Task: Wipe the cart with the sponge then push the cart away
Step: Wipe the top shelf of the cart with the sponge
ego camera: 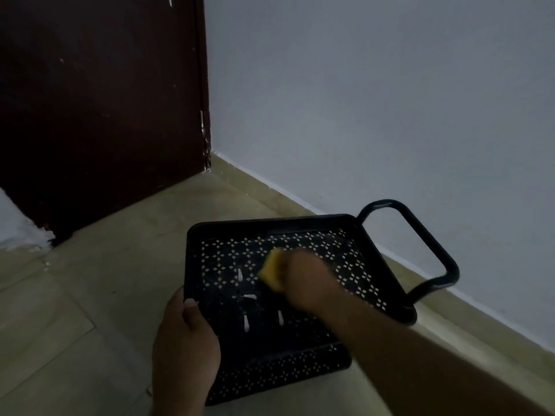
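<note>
A black cart with a perforated top tray stands on the floor below me, its looped black handle sticking out at the right side. My right hand presses a yellow sponge onto the middle of the tray floor; the hand is blurred. Only the sponge's left part shows past my fingers. My left hand grips the tray's near left rim, thumb over the edge.
A dark brown door fills the upper left. A pale grey wall runs close along the cart's right side, near the handle. Beige floor tiles spread out to the left and in front of the cart.
</note>
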`<state>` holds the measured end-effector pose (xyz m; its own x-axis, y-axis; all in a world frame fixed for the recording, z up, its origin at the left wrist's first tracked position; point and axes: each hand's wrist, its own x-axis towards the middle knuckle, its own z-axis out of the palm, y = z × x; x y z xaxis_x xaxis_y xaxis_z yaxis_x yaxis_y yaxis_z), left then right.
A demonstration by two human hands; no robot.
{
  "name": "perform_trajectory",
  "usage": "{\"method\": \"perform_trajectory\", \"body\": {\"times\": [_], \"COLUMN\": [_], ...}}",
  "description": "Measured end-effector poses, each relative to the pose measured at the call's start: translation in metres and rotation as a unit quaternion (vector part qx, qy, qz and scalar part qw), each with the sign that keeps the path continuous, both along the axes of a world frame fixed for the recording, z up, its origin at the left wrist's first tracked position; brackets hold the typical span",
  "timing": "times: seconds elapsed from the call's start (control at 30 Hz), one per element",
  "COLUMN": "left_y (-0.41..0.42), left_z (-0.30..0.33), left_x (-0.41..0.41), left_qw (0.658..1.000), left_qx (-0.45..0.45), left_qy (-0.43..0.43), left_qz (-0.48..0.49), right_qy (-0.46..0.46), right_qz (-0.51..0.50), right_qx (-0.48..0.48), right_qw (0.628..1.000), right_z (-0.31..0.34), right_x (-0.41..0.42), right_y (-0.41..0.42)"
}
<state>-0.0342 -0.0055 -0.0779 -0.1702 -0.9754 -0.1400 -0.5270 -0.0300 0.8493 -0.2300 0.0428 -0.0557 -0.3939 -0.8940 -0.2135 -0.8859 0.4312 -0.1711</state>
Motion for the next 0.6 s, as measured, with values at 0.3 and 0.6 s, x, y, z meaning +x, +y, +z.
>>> {"method": "perform_trajectory", "body": {"times": [0.3,0.6], "left_y": [0.001,-0.001], "left_z": [0.004,0.001], "left_x": [0.005,0.000], "left_qw": [1.000,1.000], "left_qx": [0.005,-0.003], "left_qy": [0.015,0.016], "left_qz": [0.009,-0.005], "right_qy": [0.028,-0.081], "right_qz": [-0.002,0.111], "right_qx": [0.099,0.036], "right_qw": [0.995,0.990], "right_z": [0.004,0.011], "right_x": [-0.049,0.058], "right_y": [0.061,0.017]}}
